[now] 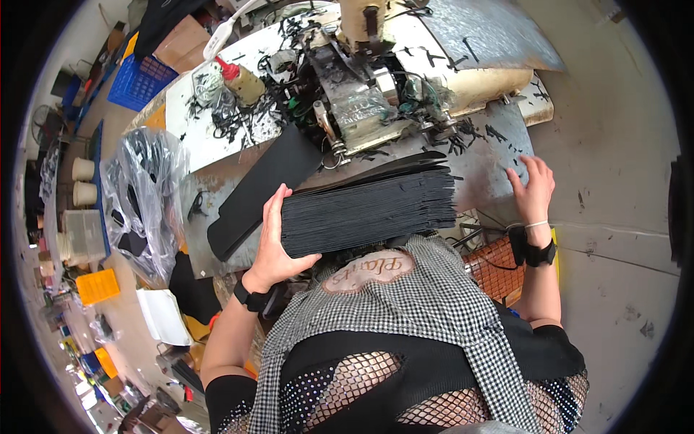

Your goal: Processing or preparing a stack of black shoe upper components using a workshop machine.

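A thick stack of thin black sheet pieces (369, 210) lies on its side in front of my body, at the near edge of the metal worktop (491, 177). My left hand (269, 246) grips the left end of the stack, its thumb along the near side and its fingers upright at the end. Off to the right of the stack, my right hand (533, 189) hovers with fingers spread and holds nothing. A long flat black piece (264, 192) rests slantwise beyond my left hand. Just past the stack stands a machine (354, 101) littered with black scraps.
A bottle with a red cap (242, 83) stands on the white tabletop at the far left. Clear plastic bags (148, 195) with black pieces hang left of the table. A blue crate (141, 81) sits farther off. Below my right hand is a brown woven basket (495, 267).
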A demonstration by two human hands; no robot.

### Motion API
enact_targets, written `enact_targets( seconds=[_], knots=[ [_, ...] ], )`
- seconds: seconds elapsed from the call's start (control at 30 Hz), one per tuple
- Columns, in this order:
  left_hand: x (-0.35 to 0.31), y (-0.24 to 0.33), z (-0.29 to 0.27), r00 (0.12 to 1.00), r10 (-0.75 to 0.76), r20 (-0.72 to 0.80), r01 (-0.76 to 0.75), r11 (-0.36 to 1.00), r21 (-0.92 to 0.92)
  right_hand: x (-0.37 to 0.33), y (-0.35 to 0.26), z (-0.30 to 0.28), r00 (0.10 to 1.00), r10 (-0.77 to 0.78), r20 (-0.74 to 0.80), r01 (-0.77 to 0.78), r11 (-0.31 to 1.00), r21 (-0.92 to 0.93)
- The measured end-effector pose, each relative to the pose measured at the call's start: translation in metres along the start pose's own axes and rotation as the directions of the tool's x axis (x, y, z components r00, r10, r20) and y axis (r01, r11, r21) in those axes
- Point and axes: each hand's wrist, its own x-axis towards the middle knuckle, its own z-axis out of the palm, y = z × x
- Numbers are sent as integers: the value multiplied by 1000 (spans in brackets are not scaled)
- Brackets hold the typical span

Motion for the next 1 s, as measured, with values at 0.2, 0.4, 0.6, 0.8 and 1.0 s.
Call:
enact_targets(
  seconds=[0.2,0.4,0.6,0.8,1.0],
  knots=[
    [4,-8,4,1000,19,-15,-20,997,-78,-19,-63,92,958,-89,274,-158,635,756],
    [5,7,9,996,92,2,-92,992,87,-17,-88,81,890,-370,268,189,832,521],
    [12,7,4,999,-32,39,29,996,80,12,-146,37,540,-784,307,570,608,553],
    [32,37,-7,979,99,181,-190,773,605,18,-171,33,401,-785,473,678,601,423],
    [54,41,20,953,94,289,-254,765,592,13,-172,44,441,-792,422,647,606,462]
  ],
)
